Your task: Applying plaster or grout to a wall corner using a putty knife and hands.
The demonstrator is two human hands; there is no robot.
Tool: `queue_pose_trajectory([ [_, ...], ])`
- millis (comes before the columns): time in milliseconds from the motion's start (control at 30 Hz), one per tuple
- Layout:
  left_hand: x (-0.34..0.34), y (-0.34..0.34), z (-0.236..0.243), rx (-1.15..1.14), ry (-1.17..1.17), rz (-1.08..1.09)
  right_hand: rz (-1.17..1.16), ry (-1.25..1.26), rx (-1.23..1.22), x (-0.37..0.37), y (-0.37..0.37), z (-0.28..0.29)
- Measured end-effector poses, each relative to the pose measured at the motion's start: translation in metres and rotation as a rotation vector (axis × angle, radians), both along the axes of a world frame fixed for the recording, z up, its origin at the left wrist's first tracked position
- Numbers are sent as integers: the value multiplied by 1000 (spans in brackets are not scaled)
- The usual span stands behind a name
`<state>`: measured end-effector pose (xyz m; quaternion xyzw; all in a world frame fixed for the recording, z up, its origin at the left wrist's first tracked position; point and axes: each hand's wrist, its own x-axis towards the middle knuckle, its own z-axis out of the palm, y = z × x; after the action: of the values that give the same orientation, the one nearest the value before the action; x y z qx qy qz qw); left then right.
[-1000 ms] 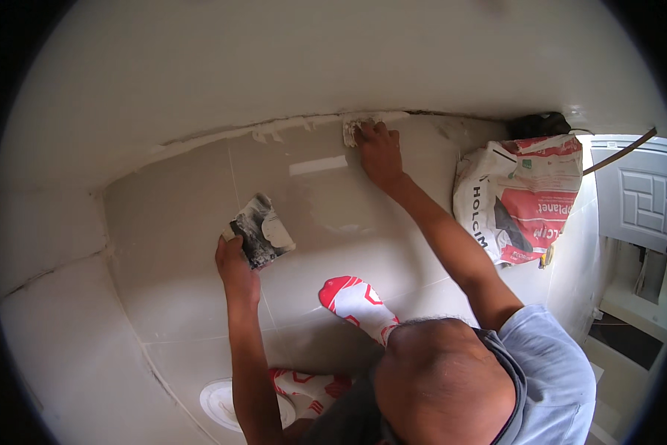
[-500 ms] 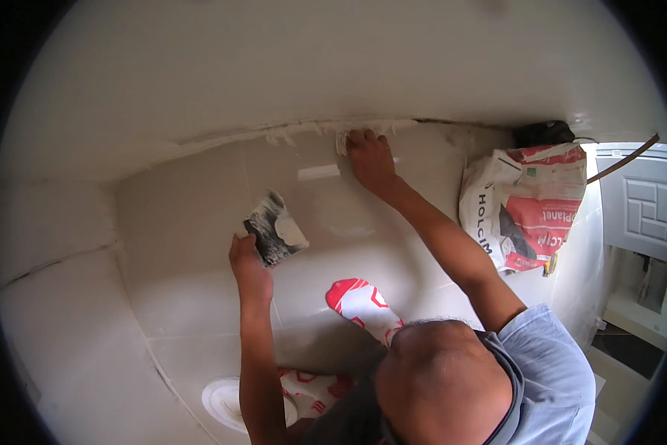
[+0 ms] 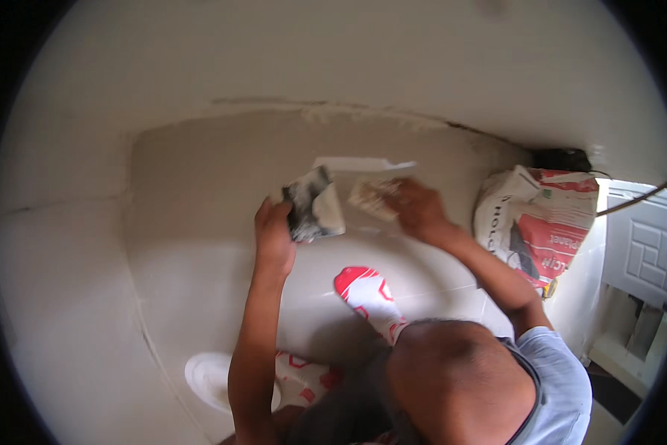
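Observation:
My left hand (image 3: 273, 236) grips a dark, square board (image 3: 302, 214) with a lump of off-white paste on its right part. To its right, my right hand (image 3: 422, 208), blurred by motion, holds a small pale flat piece (image 3: 367, 197) smeared with paste, a short gap from the board. Both are over grey tiles (image 3: 185, 274). Behind them runs a rough, paste-marked seam (image 3: 326, 111) at the foot of the white wall (image 3: 333, 52).
A crumpled red-and-white sack (image 3: 534, 226) stands at the right, by a black object (image 3: 560, 158) and a thin brown stick (image 3: 634, 198). A white panelled door (image 3: 638, 245) is beyond. My socked foot (image 3: 367, 297) and a white round object (image 3: 207, 378) lie below.
My right hand has left the wall seam and come down and right, toward the board. My left hand has moved up and right with the board. The view has shifted.

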<state>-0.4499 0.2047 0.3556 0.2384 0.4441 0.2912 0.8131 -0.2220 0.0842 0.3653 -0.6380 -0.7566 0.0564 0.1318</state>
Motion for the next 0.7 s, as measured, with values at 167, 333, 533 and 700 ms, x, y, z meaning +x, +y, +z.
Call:
queue_pose_trajectory([
  [167,6,1,8,176,197,-175,146,265,121,-6,37,50],
  [333,3,-4,-33,267,226,-13,291,171,-38,-13,41,47],
  [533,-34,30,-2,151,221,40,-544,-171,180,77,15,-32],
  [700,-24,27,-3,71,212,18,-624,-326,238,112,19,-80],
])
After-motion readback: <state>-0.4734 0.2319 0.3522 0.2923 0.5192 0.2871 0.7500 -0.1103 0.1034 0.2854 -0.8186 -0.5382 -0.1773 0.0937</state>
